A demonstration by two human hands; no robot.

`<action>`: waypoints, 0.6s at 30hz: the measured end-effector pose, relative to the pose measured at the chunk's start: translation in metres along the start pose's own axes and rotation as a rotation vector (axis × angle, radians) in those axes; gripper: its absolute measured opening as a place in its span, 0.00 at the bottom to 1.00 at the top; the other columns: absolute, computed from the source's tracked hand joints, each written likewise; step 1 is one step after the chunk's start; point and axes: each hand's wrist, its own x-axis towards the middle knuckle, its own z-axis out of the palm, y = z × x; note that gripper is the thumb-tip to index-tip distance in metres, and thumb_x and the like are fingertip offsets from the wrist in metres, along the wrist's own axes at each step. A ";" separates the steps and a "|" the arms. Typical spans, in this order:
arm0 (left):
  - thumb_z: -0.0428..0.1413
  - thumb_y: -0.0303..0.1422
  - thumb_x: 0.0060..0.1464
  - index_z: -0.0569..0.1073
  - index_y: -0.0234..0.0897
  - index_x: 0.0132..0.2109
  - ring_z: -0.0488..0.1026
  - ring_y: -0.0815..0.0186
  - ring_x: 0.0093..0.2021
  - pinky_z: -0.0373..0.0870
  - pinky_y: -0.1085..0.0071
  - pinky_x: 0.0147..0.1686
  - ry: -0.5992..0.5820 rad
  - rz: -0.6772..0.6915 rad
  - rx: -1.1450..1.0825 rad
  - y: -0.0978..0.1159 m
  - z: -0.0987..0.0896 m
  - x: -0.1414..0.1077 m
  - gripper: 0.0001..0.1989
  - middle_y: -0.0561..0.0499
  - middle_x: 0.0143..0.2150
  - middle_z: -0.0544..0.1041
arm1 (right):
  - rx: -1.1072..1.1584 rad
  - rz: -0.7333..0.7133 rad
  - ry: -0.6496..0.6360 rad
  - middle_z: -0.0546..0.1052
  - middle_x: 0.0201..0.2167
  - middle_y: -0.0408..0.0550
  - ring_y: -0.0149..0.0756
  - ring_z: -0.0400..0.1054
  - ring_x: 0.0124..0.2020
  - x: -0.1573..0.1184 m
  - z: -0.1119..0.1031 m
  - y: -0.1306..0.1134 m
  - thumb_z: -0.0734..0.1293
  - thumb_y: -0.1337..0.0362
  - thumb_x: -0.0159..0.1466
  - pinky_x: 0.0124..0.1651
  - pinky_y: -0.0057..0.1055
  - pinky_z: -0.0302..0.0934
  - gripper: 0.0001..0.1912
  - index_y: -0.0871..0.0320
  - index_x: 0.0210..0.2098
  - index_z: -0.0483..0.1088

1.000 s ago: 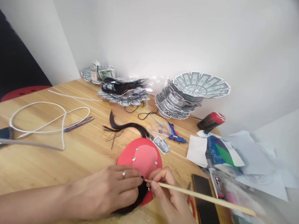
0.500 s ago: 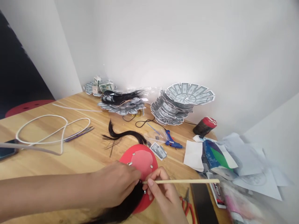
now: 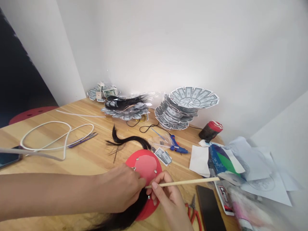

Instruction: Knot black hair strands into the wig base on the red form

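Observation:
A red round piece (image 3: 147, 164) with small metal studs lies on the table at bottom centre. My left hand (image 3: 122, 186) rests over its left side, fingers pinched at the top of a black hair bundle (image 3: 130, 210); what exactly the fingertips grip is hidden. My right hand (image 3: 166, 192) closes its thumb and fingers on a thin wooden stick (image 3: 190, 182), whose left tip meets the left fingertips near the top of the hair. The stick's other end points right.
Behind lie a loose black hair strand (image 3: 130, 139), a blue glue gun (image 3: 177, 146) and stacked paper-note bowls (image 3: 178, 110). Red-handled pliers (image 3: 193, 213), a black phone (image 3: 210, 208) and papers (image 3: 255, 166) lie right; a white cable (image 3: 66, 141) lies left.
The stick has tilted, its right end rising and shifting slightly left. Both hands keep their grips near the same spot. The view has shifted slightly.

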 end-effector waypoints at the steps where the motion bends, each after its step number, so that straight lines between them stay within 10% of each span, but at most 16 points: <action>1: 0.58 0.22 0.60 0.77 0.35 0.38 0.77 0.56 0.27 0.54 0.63 0.19 -0.012 0.022 0.032 0.001 0.000 0.001 0.05 0.49 0.32 0.79 | 0.003 0.001 -0.006 0.78 0.28 0.43 0.30 0.67 0.28 0.000 0.000 0.001 0.70 0.41 0.65 0.33 0.27 0.60 0.23 0.55 0.34 0.68; 18: 0.64 0.22 0.53 0.76 0.34 0.36 0.75 0.57 0.26 0.46 0.62 0.20 0.012 0.092 0.126 0.002 0.007 -0.002 0.06 0.49 0.31 0.78 | 0.067 -0.044 0.048 0.78 0.25 0.42 0.28 0.66 0.23 0.003 0.000 0.014 0.72 0.43 0.65 0.28 0.24 0.59 0.22 0.55 0.33 0.68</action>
